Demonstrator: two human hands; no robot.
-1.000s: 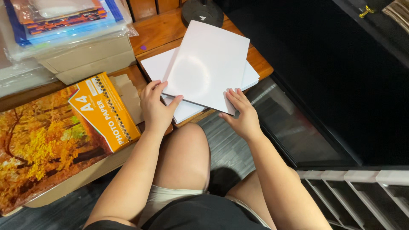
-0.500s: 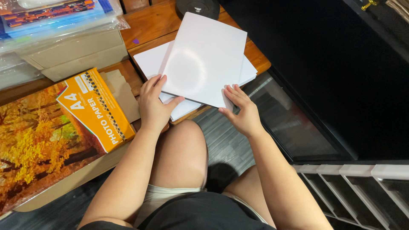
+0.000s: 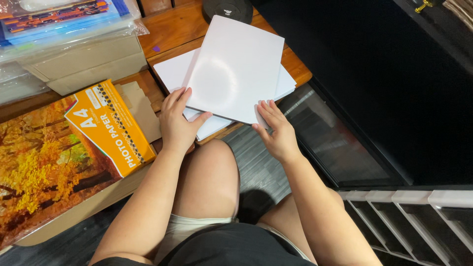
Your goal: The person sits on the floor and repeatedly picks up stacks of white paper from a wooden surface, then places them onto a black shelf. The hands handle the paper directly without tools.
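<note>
Glossy white sheets [image 3: 236,66] sit near the top middle of the frame, tilted so the top one catches a bright glare spot. Left hand [image 3: 176,123] pinches the lower left corner, thumb on top and fingers tucked along the edge. Right hand [image 3: 277,130] has its fingers curled on the lower right corner, so both hands are gripping the same sheets.

Under those sheets there's a second pile of white paper [image 3: 172,71] lying flat on the wooden surface [image 3: 172,27], poking out on the left and a bit on the right. The held sheets overlap it; can't tell if they're actually touching it or lifted just clear.

Left side of the frame has an orange photo paper pack [image 3: 111,125] with an autumn tree picture, lying angled, with a piece of brown cardboard [image 3: 143,111] tucked beside it. Upper left has clear plastic-wrapped packs [image 3: 64,19] stacked on cardboard sheets [image 3: 91,66]. A dark round object [image 3: 227,9] is at the top edge, just above the paper.

Right half is mostly a big black cabinet [image 3: 374,88], and a white rack [image 3: 423,216] sits bottom right. Person's bare knee [image 3: 209,182] is right below the surface edge.
</note>
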